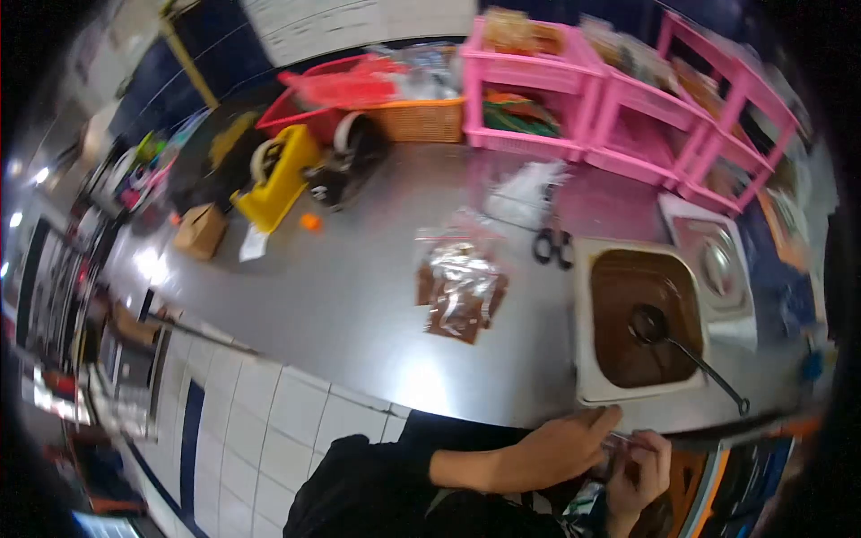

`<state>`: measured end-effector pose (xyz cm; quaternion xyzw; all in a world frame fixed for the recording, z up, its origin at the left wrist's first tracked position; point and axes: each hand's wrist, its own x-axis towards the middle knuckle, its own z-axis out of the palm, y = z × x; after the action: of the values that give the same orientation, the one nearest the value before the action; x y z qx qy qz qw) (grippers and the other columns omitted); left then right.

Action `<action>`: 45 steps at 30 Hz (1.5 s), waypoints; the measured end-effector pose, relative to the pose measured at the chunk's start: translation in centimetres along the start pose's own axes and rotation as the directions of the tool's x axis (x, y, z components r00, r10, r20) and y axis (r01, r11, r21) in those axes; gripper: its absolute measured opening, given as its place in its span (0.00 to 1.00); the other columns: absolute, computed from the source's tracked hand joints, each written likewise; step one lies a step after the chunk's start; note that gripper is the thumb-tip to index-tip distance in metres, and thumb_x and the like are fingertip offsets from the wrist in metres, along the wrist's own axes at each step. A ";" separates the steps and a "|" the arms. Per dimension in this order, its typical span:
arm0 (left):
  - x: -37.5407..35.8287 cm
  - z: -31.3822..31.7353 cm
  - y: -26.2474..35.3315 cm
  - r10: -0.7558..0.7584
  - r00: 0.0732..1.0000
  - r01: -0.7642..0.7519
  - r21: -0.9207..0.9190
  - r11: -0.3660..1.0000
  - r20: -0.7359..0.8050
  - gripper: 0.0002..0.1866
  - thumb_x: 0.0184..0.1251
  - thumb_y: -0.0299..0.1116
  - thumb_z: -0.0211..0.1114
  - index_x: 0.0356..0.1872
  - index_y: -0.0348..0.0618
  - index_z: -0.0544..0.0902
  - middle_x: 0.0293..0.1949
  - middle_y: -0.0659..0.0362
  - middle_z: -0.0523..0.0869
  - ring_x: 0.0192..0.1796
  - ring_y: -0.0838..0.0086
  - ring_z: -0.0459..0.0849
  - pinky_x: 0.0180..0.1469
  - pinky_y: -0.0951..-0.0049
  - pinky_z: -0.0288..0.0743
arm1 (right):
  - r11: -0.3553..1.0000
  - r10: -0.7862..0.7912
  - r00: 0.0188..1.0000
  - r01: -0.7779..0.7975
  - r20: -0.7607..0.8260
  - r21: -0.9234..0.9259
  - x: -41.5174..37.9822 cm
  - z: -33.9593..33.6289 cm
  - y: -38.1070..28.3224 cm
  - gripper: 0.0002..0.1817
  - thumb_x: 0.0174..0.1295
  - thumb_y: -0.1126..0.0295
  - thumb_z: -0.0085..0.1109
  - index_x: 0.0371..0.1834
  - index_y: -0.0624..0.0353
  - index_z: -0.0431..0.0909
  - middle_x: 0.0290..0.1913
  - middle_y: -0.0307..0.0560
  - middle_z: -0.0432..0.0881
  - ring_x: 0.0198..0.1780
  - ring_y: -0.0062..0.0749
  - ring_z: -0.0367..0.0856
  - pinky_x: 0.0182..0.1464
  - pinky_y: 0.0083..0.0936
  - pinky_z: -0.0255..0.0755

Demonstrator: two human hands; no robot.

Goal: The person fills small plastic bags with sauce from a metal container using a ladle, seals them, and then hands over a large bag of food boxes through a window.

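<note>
Both hands are at the table's front edge, just below a metal tub (583,336) of brown sauce. A ladle (659,330) rests in the sauce, its handle over the tub's rim. My left hand (560,448) has its fingers closed near the top of a small clear plastic bag (615,441). Around the bag's other side, my right hand (639,471) has its fingers bent and pressed together. Several filled bags of brown sauce (459,291) lie overlapping on the steel table. Black-handled scissors (552,249) lie beside a heap of empty plastic bags (525,195).
Pink stacked baskets (529,72) stand at the back right, with a red basket (309,117) and an orange basket (417,121) to their left. A yellow tape dispenser (282,184) and a small cardboard box (200,230) are at the left. A steel lid (716,264) lies right of the tub.
</note>
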<state>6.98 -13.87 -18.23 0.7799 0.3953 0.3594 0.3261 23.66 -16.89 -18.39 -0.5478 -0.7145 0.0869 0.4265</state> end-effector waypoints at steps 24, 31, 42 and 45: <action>0.5 -1.2 1.2 0.400 0.891 -0.448 0.272 0.851 0.216 0.27 0.53 0.36 0.66 0.56 0.46 0.72 0.52 0.55 0.76 0.53 0.66 0.76 0.56 0.58 0.68 | 0.941 0.044 0.961 -0.131 0.273 0.311 0.1 -4.1 2.2 0.23 0.47 0.74 0.68 0.49 0.61 0.74 0.45 0.52 0.76 0.42 0.27 0.76 0.39 0.21 0.71; -0.5 -4.3 0.9 0.220 0.966 -0.191 -0.195 0.962 0.136 0.32 0.44 0.32 0.75 0.53 0.43 0.73 0.51 0.53 0.76 0.52 0.62 0.76 0.52 0.69 0.73 | 0.465 0.535 0.810 -0.048 -0.238 0.884 6.1 -3.4 2.1 0.26 0.65 0.56 0.53 0.58 0.63 0.62 0.48 0.48 0.74 0.38 0.24 0.73 0.35 0.19 0.69; -1.8 -7.3 0.7 0.217 0.976 -0.211 -0.303 0.929 -0.013 0.21 0.43 0.32 0.77 0.35 0.38 0.75 0.46 0.51 0.74 0.47 0.63 0.79 0.47 0.70 0.76 | 0.640 0.361 0.888 -0.013 -0.285 0.769 8.8 -3.3 2.3 0.11 0.69 0.67 0.44 0.41 0.65 0.70 0.34 0.50 0.76 0.24 0.23 0.73 0.26 0.18 0.68; -1.8 -8.0 0.6 0.207 0.975 -0.223 -0.303 0.926 -0.085 0.22 0.40 0.33 0.78 0.33 0.37 0.75 0.45 0.49 0.75 0.48 0.62 0.80 0.48 0.69 0.78 | 0.556 0.404 0.909 -0.151 -0.107 0.818 9.2 -3.8 2.0 0.10 0.69 0.68 0.44 0.39 0.64 0.70 0.34 0.50 0.76 0.23 0.23 0.73 0.25 0.17 0.68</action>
<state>-0.14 -13.86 -14.08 0.7480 0.2542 0.4705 0.3931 27.43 -9.54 -12.46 -0.4138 -0.4353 0.3823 0.7023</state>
